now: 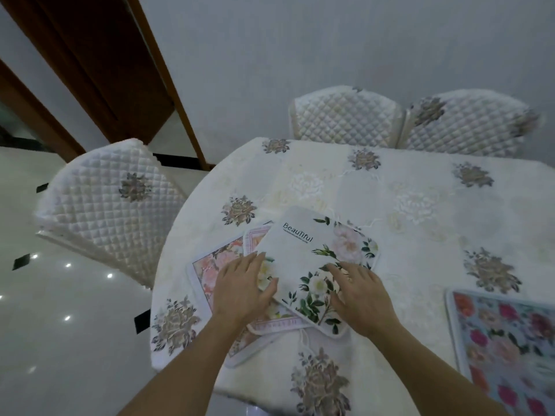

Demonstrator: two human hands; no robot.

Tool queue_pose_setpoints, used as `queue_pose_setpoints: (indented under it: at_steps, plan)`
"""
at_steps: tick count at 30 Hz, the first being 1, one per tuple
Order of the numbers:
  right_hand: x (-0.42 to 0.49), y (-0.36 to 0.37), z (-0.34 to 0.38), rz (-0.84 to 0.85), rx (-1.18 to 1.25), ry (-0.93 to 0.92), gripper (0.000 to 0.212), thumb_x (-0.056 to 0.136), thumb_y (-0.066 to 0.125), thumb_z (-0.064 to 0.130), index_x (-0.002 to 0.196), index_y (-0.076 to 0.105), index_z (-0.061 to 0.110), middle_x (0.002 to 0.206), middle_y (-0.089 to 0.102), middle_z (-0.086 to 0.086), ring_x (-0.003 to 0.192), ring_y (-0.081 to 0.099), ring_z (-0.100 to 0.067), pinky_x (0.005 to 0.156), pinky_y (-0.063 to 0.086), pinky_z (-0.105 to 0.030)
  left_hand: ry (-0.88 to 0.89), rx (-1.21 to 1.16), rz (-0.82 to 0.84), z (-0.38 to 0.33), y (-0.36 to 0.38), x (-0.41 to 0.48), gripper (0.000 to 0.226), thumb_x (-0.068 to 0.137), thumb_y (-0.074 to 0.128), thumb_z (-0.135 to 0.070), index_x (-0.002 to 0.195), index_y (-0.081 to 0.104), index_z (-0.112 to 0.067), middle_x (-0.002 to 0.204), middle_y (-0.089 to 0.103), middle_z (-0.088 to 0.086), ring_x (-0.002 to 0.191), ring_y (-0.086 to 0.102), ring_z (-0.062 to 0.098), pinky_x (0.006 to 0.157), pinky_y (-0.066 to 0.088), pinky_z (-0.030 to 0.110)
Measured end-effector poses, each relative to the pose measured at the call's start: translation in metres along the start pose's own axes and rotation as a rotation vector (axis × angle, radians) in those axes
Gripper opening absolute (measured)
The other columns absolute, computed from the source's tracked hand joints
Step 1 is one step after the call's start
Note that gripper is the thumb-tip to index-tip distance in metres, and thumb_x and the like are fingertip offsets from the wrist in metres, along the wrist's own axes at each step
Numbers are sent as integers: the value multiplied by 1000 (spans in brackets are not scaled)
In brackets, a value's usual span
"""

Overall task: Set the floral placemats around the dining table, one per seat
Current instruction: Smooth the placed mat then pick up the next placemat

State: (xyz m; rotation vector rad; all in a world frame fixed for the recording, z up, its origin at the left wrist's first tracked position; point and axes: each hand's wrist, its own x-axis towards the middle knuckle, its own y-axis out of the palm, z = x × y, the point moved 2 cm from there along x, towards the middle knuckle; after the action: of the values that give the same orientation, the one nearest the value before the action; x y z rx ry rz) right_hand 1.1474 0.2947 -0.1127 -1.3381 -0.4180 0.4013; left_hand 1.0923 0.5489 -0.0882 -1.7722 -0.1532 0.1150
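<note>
A small stack of floral placemats lies at the near left of the dining table [420, 223]. On top is a white placemat [303, 256] with green leaves, pale roses and the word "Beautiful". Under it show a pink-bordered mat [255, 238] and a pink floral mat [207, 274]. My left hand [243, 289] rests on the top mat's left edge, thumb against that edge. Flat on its lower right part lies my right hand [357, 295], fingers spread. Another placemat [504, 340], blue with red and pink roses, lies at the near right edge.
The table carries a cream embroidered cloth with grey-gold flowers. A quilted white chair [111, 205] stands at the left, and two more quilted chairs [345, 115] [468, 121] stand at the far side against the wall. Glossy tiled floor [60, 325] lies to the left.
</note>
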Motion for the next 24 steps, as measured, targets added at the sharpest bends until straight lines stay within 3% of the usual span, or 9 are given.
queue_pose_setpoints:
  at_steps: [4, 8, 13, 18, 24]
  plan:
    - [9, 4, -17, 11, -23, 98, 53, 86, 58, 37, 135, 53, 18, 123, 63, -9, 111, 59, -28, 94, 49, -43, 33, -16, 46, 1, 7, 36, 75, 87, 27, -70, 146, 40, -27, 148, 48, -2, 134, 43, 22, 112, 34, 43]
    - [13, 9, -30, 11, -11, 221, 55, 82, 66, 33, 132, 54, 16, 122, 64, -10, 110, 61, -29, 90, 51, -43, -35, -108, 69, 4, 12, 72, 68, 90, 45, -64, 146, 42, -23, 144, 52, 2, 130, 47, 24, 106, 40, 43]
    - [6, 18, -36, 53, 9, 427, 58, 80, 68, 33, 134, 54, 15, 120, 64, -8, 107, 62, -27, 82, 54, -42, -128, -237, 124, 9, 21, 109, 71, 88, 49, -64, 142, 46, -18, 139, 56, 6, 124, 52, 28, 103, 43, 44]
    - [7, 34, -44, 139, -13, 617, 50, 83, 63, 37, 125, 58, 12, 97, 57, -10, 81, 58, -29, 61, 50, -39, -182, -375, 215, 14, 46, 139, 72, 85, 55, -63, 138, 48, -14, 130, 57, 8, 117, 54, 26, 97, 48, 46]
    - [14, 48, -38, 130, 178, 855, 37, 93, 53, 39, 119, 51, 14, 97, 49, -8, 79, 55, -26, 59, 47, -33, -264, -445, 223, 16, 63, 161, 63, 82, 68, -52, 126, 53, -9, 113, 54, 9, 106, 54, 28, 94, 47, 46]
